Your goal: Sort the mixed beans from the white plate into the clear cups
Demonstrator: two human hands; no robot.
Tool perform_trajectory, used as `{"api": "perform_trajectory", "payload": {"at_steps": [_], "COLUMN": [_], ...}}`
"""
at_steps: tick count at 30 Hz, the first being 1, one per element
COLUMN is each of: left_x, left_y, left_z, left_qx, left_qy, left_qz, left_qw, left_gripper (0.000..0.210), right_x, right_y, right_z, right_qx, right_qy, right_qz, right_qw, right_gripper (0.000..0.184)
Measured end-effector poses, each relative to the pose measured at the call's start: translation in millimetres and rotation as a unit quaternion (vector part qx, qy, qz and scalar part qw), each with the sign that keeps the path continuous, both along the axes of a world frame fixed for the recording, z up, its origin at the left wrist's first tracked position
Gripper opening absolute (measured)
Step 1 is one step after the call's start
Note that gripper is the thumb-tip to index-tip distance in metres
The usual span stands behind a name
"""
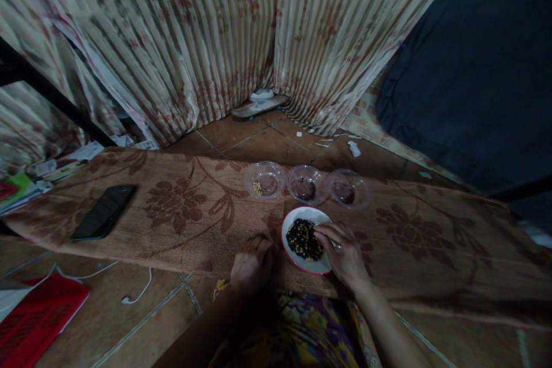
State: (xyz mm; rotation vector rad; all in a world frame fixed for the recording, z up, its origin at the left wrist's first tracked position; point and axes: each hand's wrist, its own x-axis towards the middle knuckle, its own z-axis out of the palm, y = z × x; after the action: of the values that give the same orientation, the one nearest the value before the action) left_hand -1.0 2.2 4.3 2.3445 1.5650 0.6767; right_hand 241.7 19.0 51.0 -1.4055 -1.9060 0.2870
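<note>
A white bowl (319, 266) with a red rim stands on the cloth in front of me. In it lies a mix of dark and pale yellow beans (304, 239). My right hand (342, 250) reaches over the bowl's right rim, thumb and fingers pinched together at the beans; a thin shiny thing shows by the fingers, too small to name. Left of the bowl, my left hand (252, 261) rests on the cloth with its fingers curled closed. Behind the bowl stand three clear plastic cups: the left cup (271, 168) holds pale beans, the middle cup (304, 169) dark ones, the right cup (348, 175) dark reddish ones.
A brown flowered cloth (259, 215) covers the long, low table. A black phone (103, 213) lies on its left part. Papers (86, 151) are beyond the left end, a red bag-like item (47, 322) and a white cable (149, 284) on the tiled floor. Striped curtains (224, 40) hang behind.
</note>
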Motion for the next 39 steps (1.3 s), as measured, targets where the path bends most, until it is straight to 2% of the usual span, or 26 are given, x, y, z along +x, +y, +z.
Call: {"api": "perform_trajectory", "payload": {"at_steps": [29,39], "left_x": [0.2,-0.2], "left_y": [-0.7,-0.7], "left_z": [1.6,0.8], "left_qx": [-0.010,-0.015], "left_qy": [0.001,0.003], "left_qz": [0.006,0.005], "left_qw": [1.000,1.000], "left_gripper": [0.016,0.015], "right_x": [5.0,3.0], "right_y": [1.0,0.7], "right_z": [-6.2,-6.3], "right_qx": [0.023,0.027], "right_qy": [-0.033,-0.013], "right_qz": [0.001,-0.004], "right_qw": [0.999,1.000], "right_gripper": [0.017,0.019]}}
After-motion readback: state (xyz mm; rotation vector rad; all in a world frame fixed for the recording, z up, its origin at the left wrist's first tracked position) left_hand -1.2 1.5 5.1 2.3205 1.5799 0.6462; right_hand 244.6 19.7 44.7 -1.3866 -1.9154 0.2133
